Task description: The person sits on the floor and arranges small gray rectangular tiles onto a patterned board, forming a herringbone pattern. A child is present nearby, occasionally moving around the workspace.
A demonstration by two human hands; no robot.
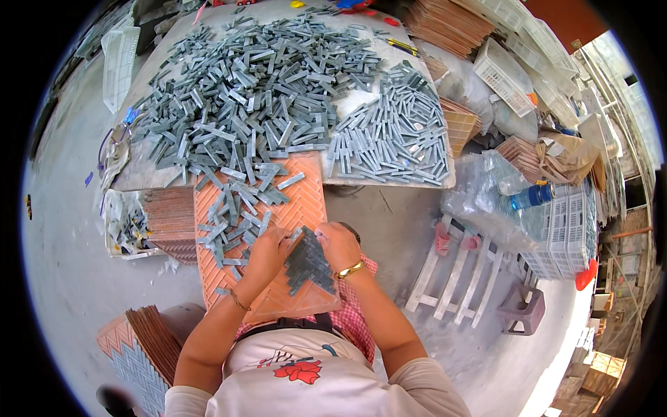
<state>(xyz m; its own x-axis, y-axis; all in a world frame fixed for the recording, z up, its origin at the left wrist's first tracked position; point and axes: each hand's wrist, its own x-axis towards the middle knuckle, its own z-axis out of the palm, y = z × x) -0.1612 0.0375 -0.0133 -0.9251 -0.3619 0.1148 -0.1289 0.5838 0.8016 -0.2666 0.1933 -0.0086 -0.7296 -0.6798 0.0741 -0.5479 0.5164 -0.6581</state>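
From the head view, my left hand (267, 249) pinches one grey tile strip (286, 240) at its end, and my right hand (338, 243) rests with curled fingers on the laid herringbone patch (310, 263) in the orange mould tray (292, 208) on my lap. The strips look small, stiff, light and smooth, probably chippable, best taken by the long edges. A loose pile (257, 90) covers the surface (139, 174) ahead.
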